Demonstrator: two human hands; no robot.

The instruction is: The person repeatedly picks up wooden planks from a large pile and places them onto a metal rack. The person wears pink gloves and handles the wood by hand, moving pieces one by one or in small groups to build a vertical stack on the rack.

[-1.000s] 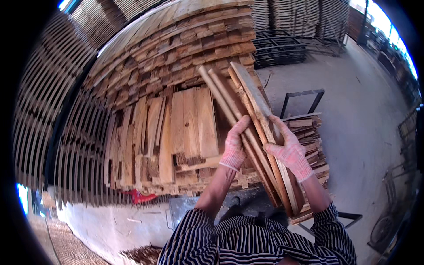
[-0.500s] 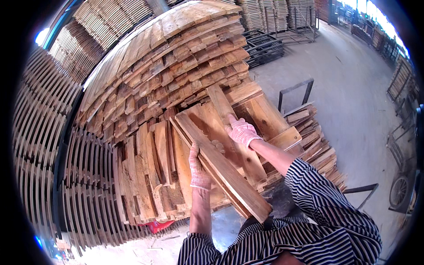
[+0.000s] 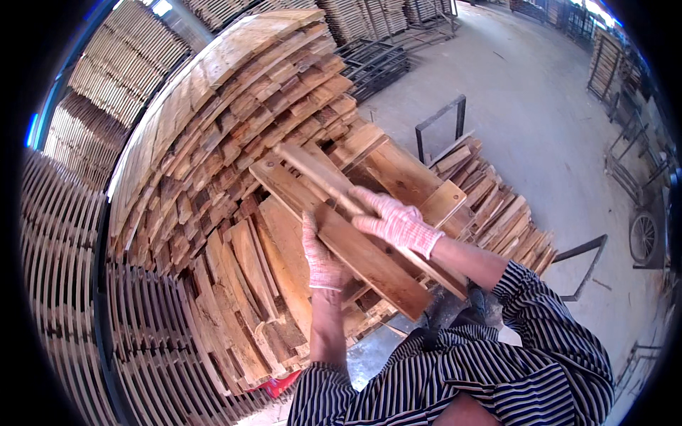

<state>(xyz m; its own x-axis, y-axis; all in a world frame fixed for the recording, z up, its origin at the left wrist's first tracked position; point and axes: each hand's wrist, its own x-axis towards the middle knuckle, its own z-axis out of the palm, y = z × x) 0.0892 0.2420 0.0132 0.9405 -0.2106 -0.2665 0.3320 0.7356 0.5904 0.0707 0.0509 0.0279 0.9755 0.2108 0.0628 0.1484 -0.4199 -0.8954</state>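
My left hand (image 3: 323, 261), in a pink-and-white knit glove, is closed round the left edge of a long wooden board (image 3: 380, 268). The board slants from upper left down toward my body and has a dark knot near its far end. My right hand (image 3: 399, 224), gloved alike, grips a narrower plank (image 3: 309, 165) alongside it, slightly blurred by motion. Both pieces are raised over a lower layer of loose boards (image 3: 288, 231). My right fingers lie over the plank's top; the fingers under the left board are hidden.
A high stack of boards (image 3: 234, 85) rises behind the lower pile. More short pieces (image 3: 497, 206) lie stacked at its right, beside a dark metal frame (image 3: 440, 117). Slatted racks of wood (image 3: 60, 263) stand at the left. Concrete floor (image 3: 526, 113) stretches away to the right.
The right-hand plank has come up off the pile and closer to the left-hand board. The left-hand board has rolled to show its broad face. My view has shifted to the right.
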